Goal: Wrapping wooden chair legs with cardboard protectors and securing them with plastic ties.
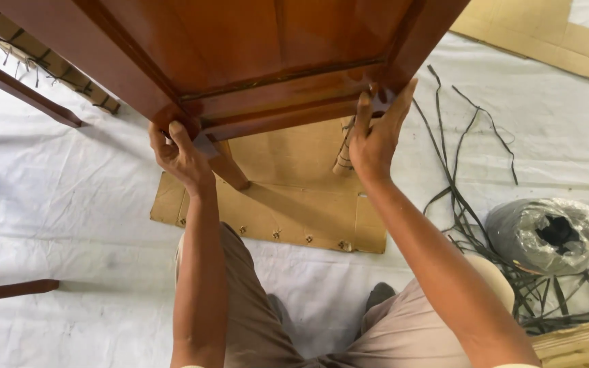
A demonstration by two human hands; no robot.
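Observation:
A glossy reddish-brown wooden furniture piece [240,48] fills the top of the view, seen close up with a panelled face and a lower rail. My left hand [180,155] grips its lower left corner, fingers curled around the edge. My right hand [375,136] grips the lower right corner, fingers wrapped over the rail. Below the rail a wooden leg [230,167] points down toward a flat sheet of brown cardboard [294,204] lying on the white floor cover. My knees in beige trousers are at the bottom.
A plastic-wrapped roll of dark strapping [547,235] lies at the right, with loose dark straps [458,150] spread around it. More cardboard [547,34] is at the top right. Dark wooden legs [22,92] of other furniture stand at the left. Light wooden slats [574,344] sit bottom right.

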